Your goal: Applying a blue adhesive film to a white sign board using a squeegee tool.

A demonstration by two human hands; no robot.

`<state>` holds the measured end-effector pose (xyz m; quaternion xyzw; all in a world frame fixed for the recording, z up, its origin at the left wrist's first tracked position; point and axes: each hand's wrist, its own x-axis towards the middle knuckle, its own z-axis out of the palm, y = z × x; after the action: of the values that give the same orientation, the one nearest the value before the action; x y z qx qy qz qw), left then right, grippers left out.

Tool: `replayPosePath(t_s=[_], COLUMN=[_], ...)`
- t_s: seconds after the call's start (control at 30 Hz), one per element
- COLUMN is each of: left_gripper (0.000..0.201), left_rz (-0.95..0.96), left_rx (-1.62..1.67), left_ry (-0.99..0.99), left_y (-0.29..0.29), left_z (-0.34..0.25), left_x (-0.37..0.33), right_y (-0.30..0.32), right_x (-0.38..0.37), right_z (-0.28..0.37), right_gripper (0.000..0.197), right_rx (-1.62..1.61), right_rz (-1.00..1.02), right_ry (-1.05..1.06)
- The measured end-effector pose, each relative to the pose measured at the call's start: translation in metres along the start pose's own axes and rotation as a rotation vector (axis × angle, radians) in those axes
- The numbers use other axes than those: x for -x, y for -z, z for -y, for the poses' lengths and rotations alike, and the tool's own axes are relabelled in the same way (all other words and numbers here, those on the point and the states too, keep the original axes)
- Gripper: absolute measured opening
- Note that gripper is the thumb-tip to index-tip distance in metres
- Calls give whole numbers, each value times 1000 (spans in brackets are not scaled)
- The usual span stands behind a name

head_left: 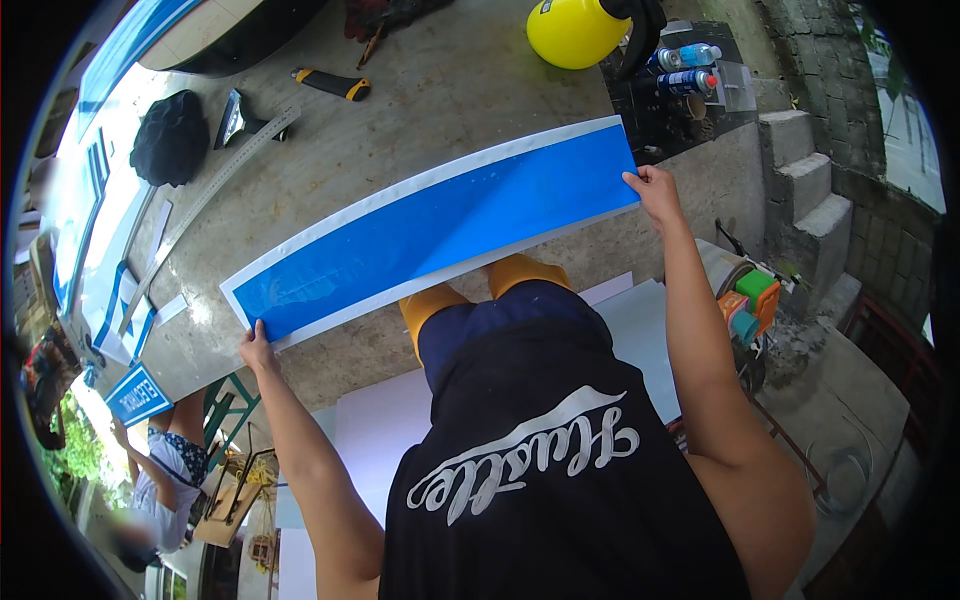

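Head view, blue sheet point(440, 228), gripped between both hands point(258, 348) point(658, 196)

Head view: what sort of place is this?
Probably a small open-air workshop, perhaps for sign making: a long blue panel is held over a worktop bearing a utility knife and a long ruler, with concrete steps nearby.

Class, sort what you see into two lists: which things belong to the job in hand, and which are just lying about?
In the job:
- blue strip
- left hand and right hand, holding its ends

Apparently lying about, untouched:
- cutter
- ruler
- black cloth
- yellow sprayer
- cans
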<state>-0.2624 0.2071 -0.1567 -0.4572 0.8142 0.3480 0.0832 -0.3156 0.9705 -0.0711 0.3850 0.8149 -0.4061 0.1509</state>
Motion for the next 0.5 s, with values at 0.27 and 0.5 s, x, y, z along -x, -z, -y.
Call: replayPosePath(t_s=[0.27,0.5], left_gripper=[37,40], left_rz=[-32,-96], left_rx=[162,100], left_ry=[75,149], left_y=[-2,-16], left_z=[4,-20], left_x=[5,28], right_y=[-19,-8], right_x=[-36,-55], right_z=[-50,-63], right_gripper=[24,24], right_rx=[114,136], right_rz=[-21,53], right_ry=[82,-4])
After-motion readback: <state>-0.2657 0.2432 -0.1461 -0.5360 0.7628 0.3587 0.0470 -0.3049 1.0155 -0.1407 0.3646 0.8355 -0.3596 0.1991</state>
